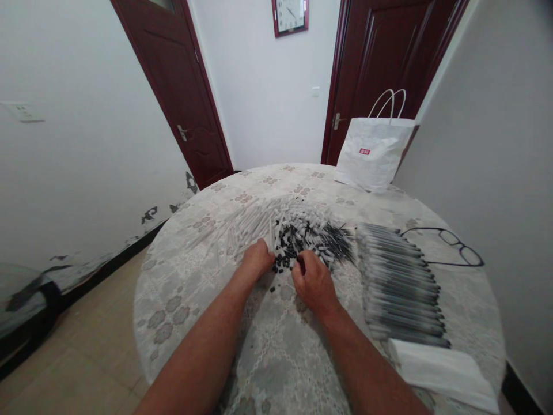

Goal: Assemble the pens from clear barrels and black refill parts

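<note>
My left hand is closed at the near edge of a heap of pen parts, its fingertips hidden; what it holds, if anything, cannot be made out. A hand's width away, my right hand has thumb and fingers pinched together, with a small dark bit between them too unclear to name. Long white pen barrels fan out beyond the left hand. Small black caps lie between the hands, and short white pieces are heaped behind them. Thin dark refills bundle at the heap's right side.
Several put-together pens lie in a row on the right, with a white folded packet nearer me. Black-framed glasses rest beside them. A white paper bag stands at the back of the round table with its patterned cloth.
</note>
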`<state>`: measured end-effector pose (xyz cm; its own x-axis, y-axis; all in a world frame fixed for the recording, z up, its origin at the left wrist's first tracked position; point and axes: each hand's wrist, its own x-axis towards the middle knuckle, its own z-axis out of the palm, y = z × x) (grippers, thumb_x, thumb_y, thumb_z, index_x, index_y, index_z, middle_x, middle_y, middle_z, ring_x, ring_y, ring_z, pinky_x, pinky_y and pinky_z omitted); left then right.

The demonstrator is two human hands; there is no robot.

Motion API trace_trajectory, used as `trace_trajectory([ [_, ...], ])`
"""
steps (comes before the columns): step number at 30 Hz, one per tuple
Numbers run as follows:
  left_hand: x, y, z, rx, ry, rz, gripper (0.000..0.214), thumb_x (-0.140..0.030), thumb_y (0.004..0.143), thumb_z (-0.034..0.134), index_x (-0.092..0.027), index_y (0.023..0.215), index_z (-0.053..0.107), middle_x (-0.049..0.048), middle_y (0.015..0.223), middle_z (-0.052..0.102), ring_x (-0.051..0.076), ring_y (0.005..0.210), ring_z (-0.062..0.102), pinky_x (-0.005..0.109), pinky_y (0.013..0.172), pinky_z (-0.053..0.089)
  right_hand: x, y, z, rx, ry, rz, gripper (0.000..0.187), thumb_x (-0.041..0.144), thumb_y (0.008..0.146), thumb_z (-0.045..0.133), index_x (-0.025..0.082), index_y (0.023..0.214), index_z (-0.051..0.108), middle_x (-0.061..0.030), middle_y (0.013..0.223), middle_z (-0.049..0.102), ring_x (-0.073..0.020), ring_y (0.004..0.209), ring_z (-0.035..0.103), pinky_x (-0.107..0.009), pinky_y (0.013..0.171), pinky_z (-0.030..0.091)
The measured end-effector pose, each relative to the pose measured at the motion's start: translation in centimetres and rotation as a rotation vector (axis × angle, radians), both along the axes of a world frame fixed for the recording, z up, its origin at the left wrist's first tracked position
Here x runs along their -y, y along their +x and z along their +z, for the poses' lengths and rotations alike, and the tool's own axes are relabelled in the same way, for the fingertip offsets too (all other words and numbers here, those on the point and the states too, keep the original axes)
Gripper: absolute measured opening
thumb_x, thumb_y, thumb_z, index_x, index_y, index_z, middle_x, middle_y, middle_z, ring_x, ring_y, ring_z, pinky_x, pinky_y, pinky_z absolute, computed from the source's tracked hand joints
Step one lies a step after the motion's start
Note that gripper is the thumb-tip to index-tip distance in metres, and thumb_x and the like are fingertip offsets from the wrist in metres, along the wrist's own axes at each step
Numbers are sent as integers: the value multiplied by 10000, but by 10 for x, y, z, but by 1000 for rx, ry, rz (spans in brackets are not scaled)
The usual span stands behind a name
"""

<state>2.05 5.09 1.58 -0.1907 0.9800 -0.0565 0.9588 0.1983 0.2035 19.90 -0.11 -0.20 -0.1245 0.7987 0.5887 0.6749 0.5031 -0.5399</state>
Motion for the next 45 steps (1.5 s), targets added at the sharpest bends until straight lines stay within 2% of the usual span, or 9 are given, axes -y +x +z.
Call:
trace_trajectory([
  [5,-3,6,-1,24,-1,67,328,-268,822,555,-79,1051,694,274,1079,700,343,1076,666,342,847,471,0,2,-2,-1,3,-9,82,181,890,465,199,905,544,-50,825,590,-198,780,564,-290,718,400],
  [12,5,4,7,193,0,59,286,-307,786,575,-88,887,728,272,1009,717,338,1020,686,313,787,476,-4,3,-8,12,25,1,72,178,894,463,202,901,530,-45,828,584,-196,780,560,-290,716,401],
  [17,18,0,7,438,32,2,169,-314,765,612,-158,771,676,156,800,734,248,787,712,252,640,464,-4,0,-9,39,89,11,90,177,888,458,198,909,543,-50,823,588,-198,783,568,-284,708,411],
  [22,28,3,1,691,29,-61,153,-318,823,534,-175,814,590,35,604,665,158,483,612,223,487,413,-1,0,-7,38,104,17,130,203,906,451,189,978,559,-63,859,612,-204,805,593,-294,745,444],
  [29,40,-16,12,1257,80,-210,234,-368,743,699,-174,830,602,-16,661,615,96,479,536,208,481,427,-1,4,-2,-113,37,-14,245,248,917,446,183,1118,571,-85,964,675,-208,842,638,-316,789,485],
  [33,42,-27,9,1575,112,-148,281,-365,729,753,-150,889,668,-40,617,526,85,524,501,238,559,508,-3,8,-1,-273,-77,-61,221,321,915,491,206,1072,599,-56,928,691,-197,817,657,-310,757,501],
  [38,39,-36,1,1871,160,8,330,-313,711,813,-132,950,674,-36,645,535,71,557,519,223,575,544,-2,5,1,-595,-278,-17,227,422,944,476,224,1022,555,-29,879,695,-157,661,661,-262,571,507],
  [41,40,-34,1,1971,200,70,327,-299,728,809,-135,961,650,-17,729,587,71,588,566,223,581,564,-1,0,6,-755,-301,58,228,447,948,494,226,1002,515,-35,916,693,-154,679,680,-250,534,517],
  [45,44,-24,2,1974,193,137,257,-339,820,721,-153,932,583,42,841,672,123,677,663,257,601,587,3,-4,14,-869,-288,134,225,436,941,541,220,993,507,-44,928,694,-173,745,705,-260,554,549],
])
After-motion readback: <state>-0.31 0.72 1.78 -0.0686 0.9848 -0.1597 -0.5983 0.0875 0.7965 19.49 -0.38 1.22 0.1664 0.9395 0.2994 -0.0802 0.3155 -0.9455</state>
